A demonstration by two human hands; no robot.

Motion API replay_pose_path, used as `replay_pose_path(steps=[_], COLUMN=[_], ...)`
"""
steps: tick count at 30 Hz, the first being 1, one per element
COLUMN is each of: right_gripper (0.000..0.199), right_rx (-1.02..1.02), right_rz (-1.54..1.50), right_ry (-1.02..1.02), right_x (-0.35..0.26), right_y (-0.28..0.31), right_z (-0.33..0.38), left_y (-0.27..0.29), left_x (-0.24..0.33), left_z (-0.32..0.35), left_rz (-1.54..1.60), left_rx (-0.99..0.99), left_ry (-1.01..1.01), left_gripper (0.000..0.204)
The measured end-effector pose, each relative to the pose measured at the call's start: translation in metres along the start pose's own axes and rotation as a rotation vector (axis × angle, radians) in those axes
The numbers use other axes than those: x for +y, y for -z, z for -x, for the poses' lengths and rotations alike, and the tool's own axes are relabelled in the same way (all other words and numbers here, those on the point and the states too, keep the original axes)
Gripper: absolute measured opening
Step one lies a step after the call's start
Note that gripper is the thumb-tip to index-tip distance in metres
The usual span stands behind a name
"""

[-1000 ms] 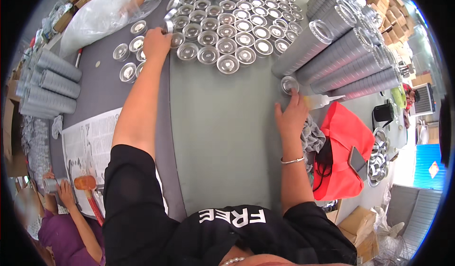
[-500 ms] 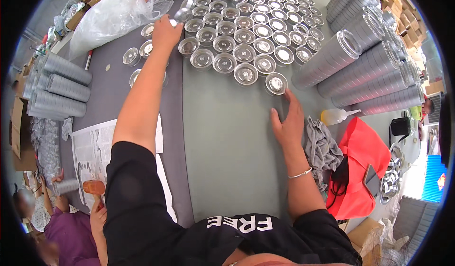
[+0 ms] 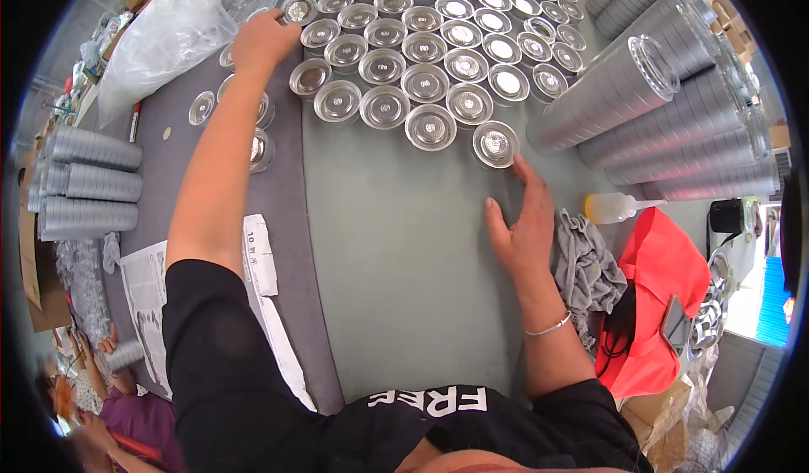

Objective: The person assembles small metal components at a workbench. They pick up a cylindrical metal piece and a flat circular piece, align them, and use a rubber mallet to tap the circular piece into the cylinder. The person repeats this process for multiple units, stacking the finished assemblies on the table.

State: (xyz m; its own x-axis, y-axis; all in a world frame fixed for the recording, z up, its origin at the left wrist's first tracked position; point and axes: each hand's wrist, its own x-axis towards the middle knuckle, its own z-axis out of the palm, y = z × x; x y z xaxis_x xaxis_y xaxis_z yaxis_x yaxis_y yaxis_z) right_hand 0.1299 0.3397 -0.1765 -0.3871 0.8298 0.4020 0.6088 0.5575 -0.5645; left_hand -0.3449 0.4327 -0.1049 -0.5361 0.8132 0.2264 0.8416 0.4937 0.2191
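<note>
At the far left edge of the green table, my left hand [image 3: 263, 39] reaches out and grips a round silver tin [image 3: 299, 10] by its rim. Beneath and beside that forearm, a few similar tins [image 3: 262, 149] stand on the grey cloth, partly hidden by my arm. My right hand [image 3: 527, 224] is open, thumb and fingers apart. Its fingertip rests against the nearest round tin [image 3: 495, 144], at the front corner of a large spread of shallow tins [image 3: 385, 106] with clear rims.
Tall stacks of silver tins [image 3: 602, 94] rise at right; shorter stacks [image 3: 88, 216] stand at left. A squeeze bottle [image 3: 611, 208], grey rag [image 3: 586, 262] and red bag [image 3: 661, 304] lie near my right arm. Plastic sheeting [image 3: 168, 43] is far left; a co-worker in purple [image 3: 139, 422] is lower left.
The tin in my left hand has turned from steeply tilted to face up more. My right hand stays by the corner tin. The co-worker's mallet has swung away and is blurred.
</note>
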Motion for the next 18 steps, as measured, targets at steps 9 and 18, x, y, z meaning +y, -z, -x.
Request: replay_pose_path(steps=[9, 18], right_gripper=[0.071, 0.071], right_rx=[-0.021, -0.037], right_rz=[-0.020, -0.058], right_ry=[0.018, -0.003], right_x=[0.000, -0.005], right_y=[0.002, 0.003], right_z=[0.001, -0.002], left_y=[-0.051, -0.028], left_x=[-0.044, -0.040], left_z=[-0.064, -0.037], left_rz=[0.234, 0.066], left_rx=[0.197, 0.087], left_ry=[0.014, -0.245], left_gripper=[0.061, 0.053])
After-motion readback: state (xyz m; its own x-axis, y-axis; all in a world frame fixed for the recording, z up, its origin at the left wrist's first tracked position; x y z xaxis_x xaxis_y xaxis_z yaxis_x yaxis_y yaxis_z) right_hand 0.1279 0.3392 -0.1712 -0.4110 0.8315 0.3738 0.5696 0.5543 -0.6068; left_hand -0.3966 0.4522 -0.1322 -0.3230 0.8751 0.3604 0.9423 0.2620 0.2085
